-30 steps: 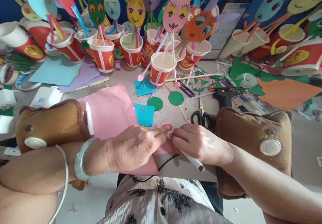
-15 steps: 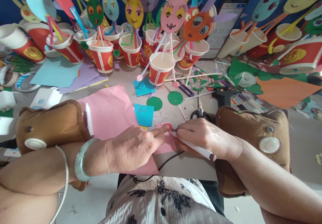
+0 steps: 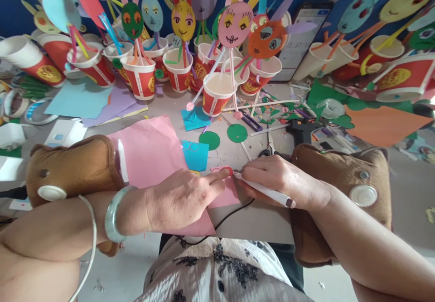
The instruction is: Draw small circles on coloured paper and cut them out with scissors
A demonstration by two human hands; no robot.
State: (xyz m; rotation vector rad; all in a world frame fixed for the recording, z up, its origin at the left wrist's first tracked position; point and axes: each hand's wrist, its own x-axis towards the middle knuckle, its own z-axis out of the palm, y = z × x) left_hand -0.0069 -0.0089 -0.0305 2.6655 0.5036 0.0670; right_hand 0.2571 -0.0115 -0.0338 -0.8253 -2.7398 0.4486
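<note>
Just left of the right grip (image 3: 283,179), almost at the tip of the marker pen (image 3: 267,191) it held, a small red disc (image 3: 230,170) lay by the far edge of a piece of pink paper (image 3: 226,197); I couldn't tell whether it rested on that paper. The right grip was curled snugly around the pen, whose long axis ran slantwise, tip toward the disc, tail down and right toward the wearer's body. Whether the tip touched anything was too fine to see. The left grip (image 3: 183,198) was nearer the disc: its leading fingers were stretched out and pressed down on it, clasping nothing that I could see, the thumb hidden.

Scissors (image 3: 270,151) lay just beyond the right grip, and two green discs (image 3: 237,133) farther ahead of both hands.

As for writing, well past the grips a tag (image 3: 176,42) by the yellow puppet (image 3: 182,20) read "Hi". The red cups (image 3: 219,101) wore gold emblems and lettered white bands, too small to make out. A phone (image 3: 294,62) behind them showed 13 37, then figures I couldn't trust.
</note>
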